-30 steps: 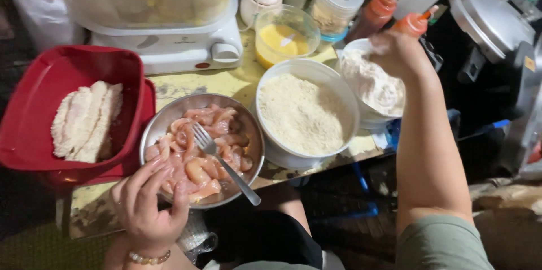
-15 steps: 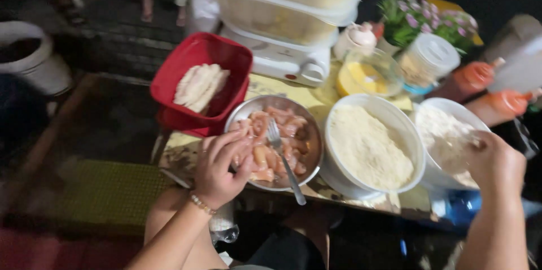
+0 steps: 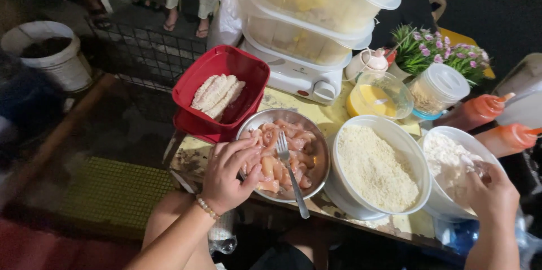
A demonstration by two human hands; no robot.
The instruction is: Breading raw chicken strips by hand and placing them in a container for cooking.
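Head view: left hand [image 3: 226, 177] curls loosely over pale pink raw meat strips [image 3: 282, 154] in a round steel bowl [image 3: 322, 160], fingertips pinching one piece; a metal fork [image 3: 291, 171] leans on the rim. Right hand [image 3: 491, 194], fingers closed, sits in white flour bowl [image 3: 446, 160]; hold unclear. Coarse breadcrumb bowl [image 3: 375, 168] between them.

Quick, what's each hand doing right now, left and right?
Left hand: fingers curled down into the metal bowl, pinching a raw meat piece.
Right hand: in the flour bowl, dusted white; grip cannot be told.
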